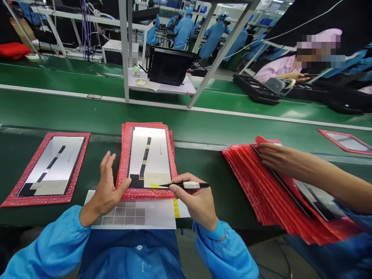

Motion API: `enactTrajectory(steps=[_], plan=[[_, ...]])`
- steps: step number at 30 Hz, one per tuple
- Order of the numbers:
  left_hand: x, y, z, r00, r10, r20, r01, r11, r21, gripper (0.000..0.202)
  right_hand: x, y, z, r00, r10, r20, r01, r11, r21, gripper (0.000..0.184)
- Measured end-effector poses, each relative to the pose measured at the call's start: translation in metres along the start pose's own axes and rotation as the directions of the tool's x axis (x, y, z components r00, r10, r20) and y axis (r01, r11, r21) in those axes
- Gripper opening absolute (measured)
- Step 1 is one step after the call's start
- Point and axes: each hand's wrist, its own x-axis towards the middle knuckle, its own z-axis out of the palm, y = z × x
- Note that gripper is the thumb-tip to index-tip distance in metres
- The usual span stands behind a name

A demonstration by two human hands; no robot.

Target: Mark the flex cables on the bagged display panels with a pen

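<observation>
R hand pinching a white/black pen between thumb + fingers, tip right at a yellow tab on lower part of display panel. L hand open, fingers spread + up, thumb lying on lower-left edge of the panel's red bubble bag, approx at panel corner. Panel lies flat, long axis pointing away from person, on that bag, w/ black + gold flex strip down its back, black block at bottom.

Under both hands, partly under the bag: white sheet w/ grey square grid, yellow squares at its R edge. All on dark green surface.

L of hands: 2nd panel on own red bubble bag, tilted slightly, same strip layout. R side: big fanned stack of red bags, co-worker's hand flat on top, blue sleeve below. Further R, another panel in red bag. Beyond belt: black tray, monitor, blue-suited workers.
</observation>
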Motion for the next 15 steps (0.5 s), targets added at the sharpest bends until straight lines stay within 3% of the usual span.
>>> enactTrajectory(steps=[1,2,3,5,7,10,15], plan=[[0.004,-0.001,-0.006,0.976,0.215,0.014,-0.216,0.971,0.104,0.067,0.002,-0.001,0.002,1.000,0.001,-0.001,-0.001,1.000,-0.021,0.012],[0.009,0.000,-0.012,0.906,0.417,0.067,-0.423,0.894,0.152,0.055,0.004,-0.001,0.005,1.000,0.003,-0.004,-0.003,0.999,-0.041,0.012],[0.015,0.000,-0.016,0.805,0.577,0.135,-0.592,0.792,0.146,0.044,0.006,-0.002,0.008,1.000,0.006,-0.006,-0.007,0.998,-0.058,0.012],[0.026,0.001,-0.020,0.613,0.759,0.220,-0.786,0.615,0.068,0.033,0.009,-0.004,0.014,1.000,0.012,-0.004,-0.013,0.997,-0.078,0.012],[0.036,-0.002,-0.016,0.504,0.826,0.253,-0.852,0.524,-0.014,0.031,0.011,-0.007,0.021,1.000,0.021,0.010,-0.020,0.997,-0.080,0.012],[0.043,-0.010,-0.007,0.439,0.872,0.219,-0.876,0.469,-0.110,0.032,0.014,-0.011,0.033,0.998,0.043,0.044,-0.041,0.998,-0.054,0.012],[0.042,-0.023,-0.002,0.453,0.879,0.149,-0.863,0.474,-0.177,0.038,0.019,-0.010,0.045,0.992,0.096,0.086,-0.094,0.995,-0.028,0.016]])
